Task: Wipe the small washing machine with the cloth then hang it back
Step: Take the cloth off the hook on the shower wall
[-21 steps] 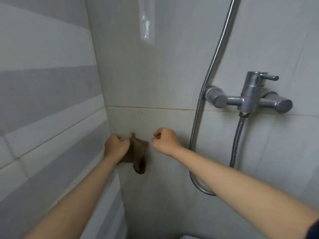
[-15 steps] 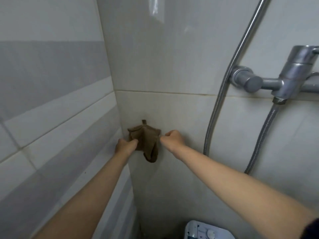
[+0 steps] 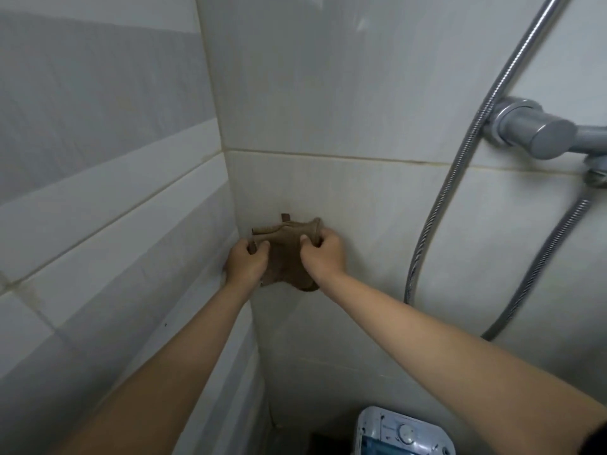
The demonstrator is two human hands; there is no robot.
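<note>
A small brown cloth (image 3: 282, 254) hangs against the tiled wall in the corner, with a small loop sticking up at its top. My left hand (image 3: 245, 262) grips the cloth's left edge. My right hand (image 3: 323, 254) pinches its upper right edge. Both arms reach forward and up. Far below, at the bottom edge of the view, shows the white and blue top of the small washing machine (image 3: 402, 433) with a round dial. Whatever the cloth hangs on is hidden behind it.
A chrome shower mixer (image 3: 538, 136) juts from the wall at the upper right. Its metal hose (image 3: 460, 159) loops down the wall just right of my right arm. Grey-striped tiles (image 3: 98, 192) cover the left wall close to my left arm.
Both hands have closed in on the cloth; the right hand, apart from it before, now grips its edge. The view has tilted down, showing more of the washing machine.
</note>
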